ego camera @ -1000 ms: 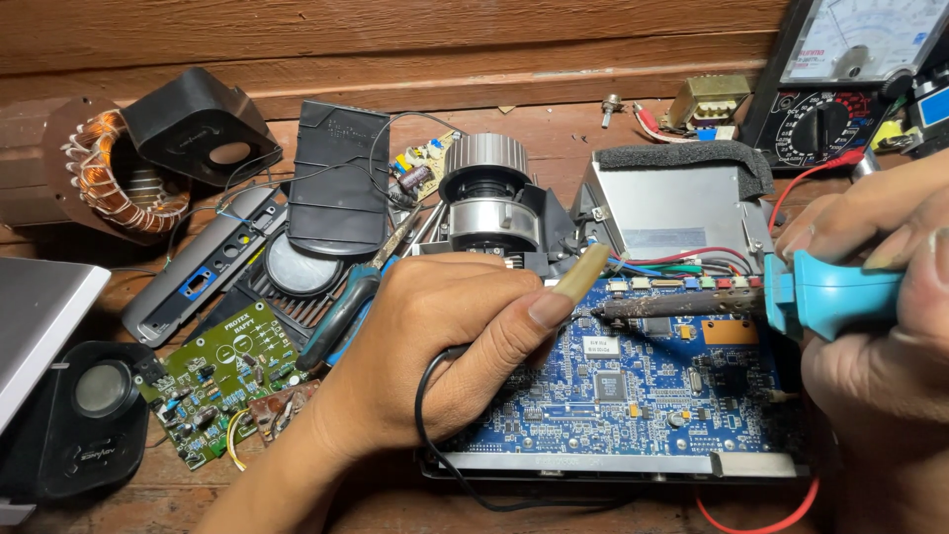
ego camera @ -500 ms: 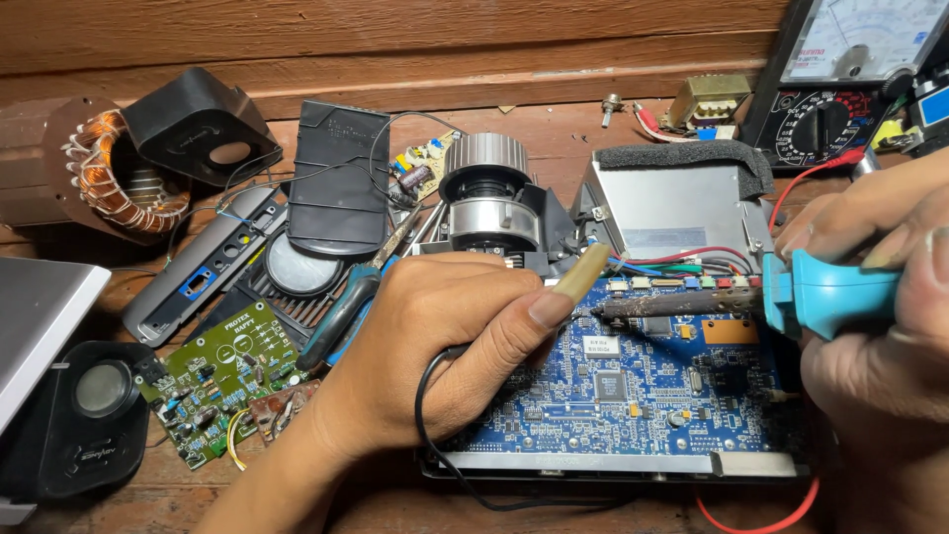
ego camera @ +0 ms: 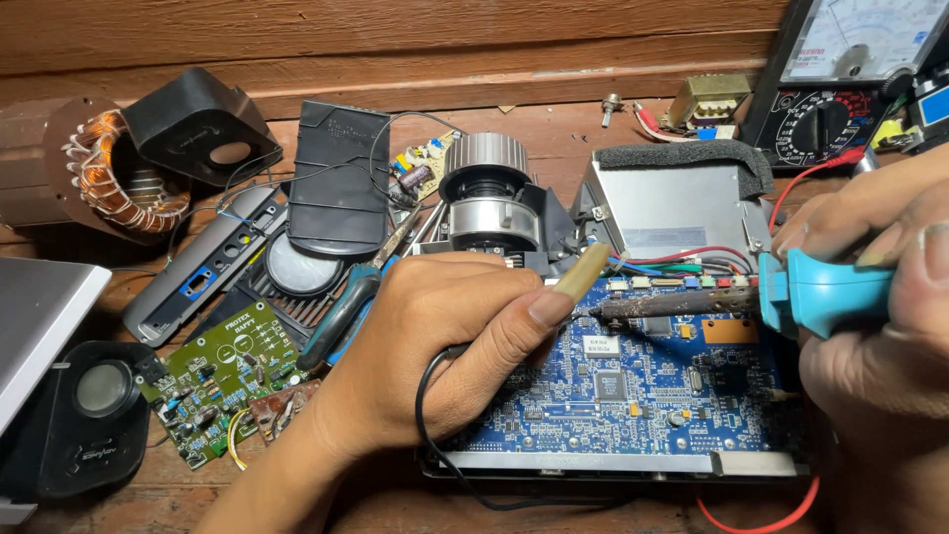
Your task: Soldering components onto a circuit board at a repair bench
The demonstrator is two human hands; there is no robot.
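Soldering iron w/ teal handle is gripped in right hand, fingers closed round the handle, shaft lying approx horizontal, tip pointing left over the top edge of blue circuit board. Left hand is rested on the board's left part, fingers curled shut; a tan stick-like piece is pinched btwn thumb and fingers, its end held just beside the iron tip. What the piece is can't be told. A black cable is looped under the left palm and run along the board's front edge.

Board is seated in an opened device on the wooden bench, directly behind it a metal housing w/ foam strip on top, coloured wires run from housing to board. A lens assembly is stood left of the housing. Further left: green PCB, blue-handled pliers, black plastic cover, copper-wound stator. Analog multimeter is propped at top right, red lead is trailed past the board's front right corner.
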